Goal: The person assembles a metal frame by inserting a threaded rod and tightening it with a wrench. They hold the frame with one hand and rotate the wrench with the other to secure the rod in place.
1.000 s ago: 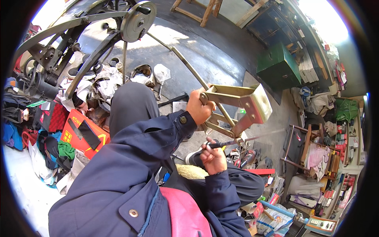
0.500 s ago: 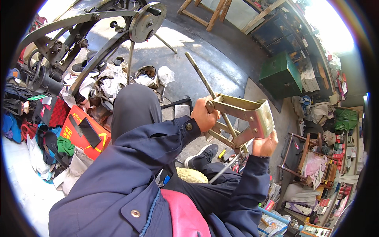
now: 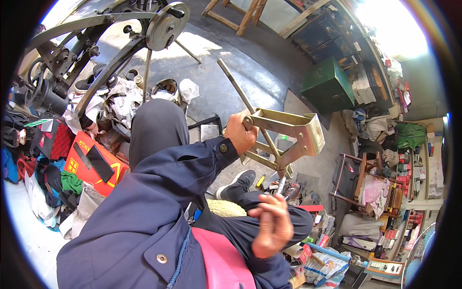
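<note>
A brass-coloured scissor jack is held up over my lap, tilted, with a long threaded screw running through it. My left hand is wrapped round its near end, beside the screw. From the lower joint a thin metal rod comes down toward my right hand. That hand is below the jack, slightly blurred, its fingers loosely bent and the thumb apart. The fingers overlap the rod's lower end, and whether they touch it is hidden.
A black machine with a metal handwheel stands at the upper left above piled shoes and cloth. An orange-red box bears a dark phone-like slab. Right of the jack are a green box, a folding chair and packed shelves.
My right hand has left the jack's far end and moved down and left toward the rod. The rod has swung to another angle. My left hand keeps its hold on the jack.
</note>
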Available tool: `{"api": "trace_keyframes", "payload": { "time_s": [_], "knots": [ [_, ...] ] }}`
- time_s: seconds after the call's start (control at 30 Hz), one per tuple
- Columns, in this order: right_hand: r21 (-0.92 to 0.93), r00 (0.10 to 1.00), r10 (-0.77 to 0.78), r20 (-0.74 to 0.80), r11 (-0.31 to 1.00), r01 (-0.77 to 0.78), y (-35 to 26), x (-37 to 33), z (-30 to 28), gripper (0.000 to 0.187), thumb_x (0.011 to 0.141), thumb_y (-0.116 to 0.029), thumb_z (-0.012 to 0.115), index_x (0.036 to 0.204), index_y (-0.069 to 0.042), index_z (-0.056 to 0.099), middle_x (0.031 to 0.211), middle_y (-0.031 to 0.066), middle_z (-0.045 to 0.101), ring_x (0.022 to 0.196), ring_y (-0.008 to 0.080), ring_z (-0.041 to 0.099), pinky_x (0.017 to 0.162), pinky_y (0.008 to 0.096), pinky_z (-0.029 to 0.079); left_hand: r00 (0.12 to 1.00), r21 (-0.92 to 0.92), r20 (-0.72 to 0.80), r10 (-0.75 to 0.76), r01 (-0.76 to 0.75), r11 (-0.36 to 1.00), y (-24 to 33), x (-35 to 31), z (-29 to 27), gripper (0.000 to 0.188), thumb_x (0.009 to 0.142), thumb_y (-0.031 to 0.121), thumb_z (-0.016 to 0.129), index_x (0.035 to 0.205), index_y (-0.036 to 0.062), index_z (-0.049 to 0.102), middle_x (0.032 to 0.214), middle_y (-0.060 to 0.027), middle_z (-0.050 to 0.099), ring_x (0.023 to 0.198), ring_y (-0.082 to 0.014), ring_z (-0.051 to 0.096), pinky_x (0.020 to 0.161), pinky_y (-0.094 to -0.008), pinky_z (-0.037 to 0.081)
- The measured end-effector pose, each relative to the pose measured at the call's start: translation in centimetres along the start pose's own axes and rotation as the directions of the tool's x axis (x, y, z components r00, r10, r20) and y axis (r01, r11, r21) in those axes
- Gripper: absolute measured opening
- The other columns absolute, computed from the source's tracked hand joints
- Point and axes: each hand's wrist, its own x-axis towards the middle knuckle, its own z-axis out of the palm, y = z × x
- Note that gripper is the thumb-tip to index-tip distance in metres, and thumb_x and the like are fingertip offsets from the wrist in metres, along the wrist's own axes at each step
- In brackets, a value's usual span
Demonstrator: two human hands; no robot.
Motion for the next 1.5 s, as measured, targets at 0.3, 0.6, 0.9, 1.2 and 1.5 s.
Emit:
{"api": "trace_keyframes", "payload": {
  "time_s": [0.3,0.6,0.9,1.2,1.5],
  "knots": [
    [0.706,0.680,0.694,0.237,0.358,-0.611,11.4,-5.6,2.1,0.043,0.106,-0.026,0.070,0.137,-0.002,0.052,0.124,0.0245,0.065,0.101,0.0323,0.072,0.076,0.0410,0.064,0.993,-0.149,0.031,-0.118,0.121,0.981,0.3,-0.1,-0.5,0.019,0.083,0.001,0.059,0.100,-0.0037,0.067,0.072,-0.0169,0.070,0.064,-0.0271,0.071,0.061,-0.0384,0.054],
    [0.501,0.580,0.101,0.808,-0.635,-0.588,10.9,-3.8,1.8,0.097,0.102,-0.081,0.037,0.158,-0.002,0.042,0.097,0.0209,0.060,0.058,0.0186,0.050,0.052,0.0351,0.046,0.993,-0.106,0.060,-0.097,0.103,0.989,0.3,-0.2,-0.7,0.028,0.080,-0.003,0.061,0.107,-0.0042,0.068,0.075,-0.0202,0.068,0.067,-0.0269,0.068,0.064,-0.0380,0.054],
    [0.587,0.479,0.344,0.807,-0.546,-0.598,17.0,-1.4,2.5,0.054,0.110,-0.048,0.049,0.137,-0.005,0.065,0.108,0.0276,0.064,0.070,0.0175,0.049,0.063,0.0317,0.045,0.989,-0.043,0.146,-0.006,0.013,0.999,1.0,-0.4,-1.2,0.008,0.100,0.002,0.056,0.100,0.0001,0.063,0.081,-0.0038,0.064,0.076,-0.0082,0.060,0.067,-0.0279,0.051],
    [0.856,0.697,0.627,0.347,0.091,-0.509,26.6,9.2,0.6,0.037,0.107,-0.040,0.059,0.120,-0.005,0.064,0.106,0.0121,0.069,0.080,0.0227,0.067,0.063,0.0349,0.056,0.983,-0.105,0.169,-0.076,0.094,0.990,1.2,-0.6,-1.4,0.015,0.095,-0.003,0.050,0.102,0.0003,0.063,0.084,-0.0045,0.065,0.079,-0.0091,0.062,0.070,-0.0279,0.052],
    [0.575,0.938,0.279,-0.203,0.810,-0.116,15.5,15.8,-7.4,0.025,0.109,-0.014,0.055,0.119,0.006,0.067,0.107,0.0117,0.065,0.093,0.0173,0.061,0.086,0.0298,0.050,0.987,-0.115,0.115,-0.114,0.127,0.985,1.1,-0.7,-0.8,0.026,0.081,-0.004,0.053,0.103,-0.0039,0.066,0.075,-0.0175,0.069,0.067,-0.0258,0.068,0.064,-0.0366,0.054]
  ]
}}
